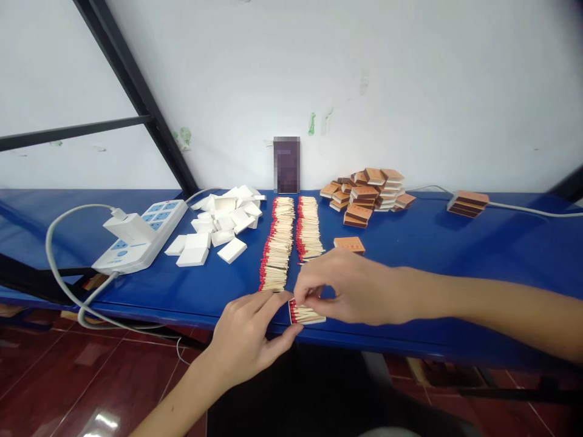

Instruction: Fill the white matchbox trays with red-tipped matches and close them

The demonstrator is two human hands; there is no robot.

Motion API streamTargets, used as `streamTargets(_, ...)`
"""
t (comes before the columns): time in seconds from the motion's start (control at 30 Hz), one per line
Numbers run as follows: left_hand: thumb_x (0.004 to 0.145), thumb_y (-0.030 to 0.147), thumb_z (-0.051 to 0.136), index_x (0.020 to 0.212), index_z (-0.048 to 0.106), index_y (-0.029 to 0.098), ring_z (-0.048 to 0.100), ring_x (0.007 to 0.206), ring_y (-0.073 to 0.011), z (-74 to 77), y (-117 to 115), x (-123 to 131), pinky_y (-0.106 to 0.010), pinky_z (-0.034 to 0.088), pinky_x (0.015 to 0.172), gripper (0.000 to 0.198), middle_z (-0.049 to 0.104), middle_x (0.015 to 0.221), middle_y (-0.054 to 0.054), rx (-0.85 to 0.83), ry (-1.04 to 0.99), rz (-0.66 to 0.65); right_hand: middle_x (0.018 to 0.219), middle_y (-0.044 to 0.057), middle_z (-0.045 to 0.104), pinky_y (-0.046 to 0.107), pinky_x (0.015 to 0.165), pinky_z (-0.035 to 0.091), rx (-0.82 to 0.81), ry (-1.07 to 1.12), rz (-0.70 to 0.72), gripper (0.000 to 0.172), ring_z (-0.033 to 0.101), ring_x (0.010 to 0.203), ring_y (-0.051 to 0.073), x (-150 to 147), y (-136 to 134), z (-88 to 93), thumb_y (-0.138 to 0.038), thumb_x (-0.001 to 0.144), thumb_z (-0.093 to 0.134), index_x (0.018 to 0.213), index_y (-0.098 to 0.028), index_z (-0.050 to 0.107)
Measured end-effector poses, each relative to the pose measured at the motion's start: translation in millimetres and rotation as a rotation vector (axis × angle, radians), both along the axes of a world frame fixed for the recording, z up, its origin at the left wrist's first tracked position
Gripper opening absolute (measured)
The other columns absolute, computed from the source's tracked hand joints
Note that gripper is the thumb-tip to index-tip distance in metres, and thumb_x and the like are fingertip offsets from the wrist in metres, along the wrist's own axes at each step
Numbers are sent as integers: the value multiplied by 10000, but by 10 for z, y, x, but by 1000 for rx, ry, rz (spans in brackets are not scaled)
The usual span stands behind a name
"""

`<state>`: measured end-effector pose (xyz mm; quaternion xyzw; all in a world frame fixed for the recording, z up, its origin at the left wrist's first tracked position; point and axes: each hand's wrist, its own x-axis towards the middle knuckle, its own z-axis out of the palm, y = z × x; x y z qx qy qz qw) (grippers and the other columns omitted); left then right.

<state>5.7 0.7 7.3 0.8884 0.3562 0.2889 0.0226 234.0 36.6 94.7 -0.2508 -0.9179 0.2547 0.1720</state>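
Observation:
A small white tray of red-tipped matches [307, 315] lies at the table's front edge. My left hand [255, 331] holds its left end, thumb and fingers on opposite sides. Over the tray's top, my right hand [341, 288] is closed with thumb and index finger together; what they pinch is too small to make out. Beyond my hands, two long rows of matches, a left row [279, 243] and a right row [310, 227], run toward the wall with red heads on the left. An orange matchbox cover [350, 244] lies just past my right hand.
White empty trays [232, 250] are heaped at the left, near a power strip [152, 233] with a plug and cable. Orange matchboxes [364, 193] are piled at the back right, with a small stack [468, 203] farther right. A dark pixelated rectangle [286, 165] stands against the wall.

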Motion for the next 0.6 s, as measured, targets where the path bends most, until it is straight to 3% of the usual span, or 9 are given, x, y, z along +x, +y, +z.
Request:
streamTargets(0.23,945,355,617,1105,605,202,716,784,-213,19,-1,16,-300,510,631,222,743,938,-37,-29,-1,-1,788,16,693,230,644,425,90,-11,116,138,603,724,119,-27,-33,-250,-64,877,573,860,-139,686)
streamTargets(0.4,941,354,612,1107,614,190,727,796,-220,18,0,14,-303,536,637,233,750,951,-52,-13,7,6,778,1,689,268,686,383,140,-107,94,100,567,731,130,-17,-18,-159,-112,867,603,832,-163,682)
streamTargets(0.5,940,366,613,1143,611,187,741,832,-225,9,5,7,-316,568,690,271,760,993,-62,10,1,3,649,-35,647,302,750,356,144,-186,17,96,504,609,104,6,3,-52,-167,858,635,775,-171,683)
streamTargets(0.6,941,382,612,1194,600,189,749,872,-238,-5,7,2,-336,588,731,318,763,1042,-76,27,-8,8,567,-36,599,284,701,354,85,-272,-46,122,483,560,105,53,30,31,-226,866,635,787,-170,710)
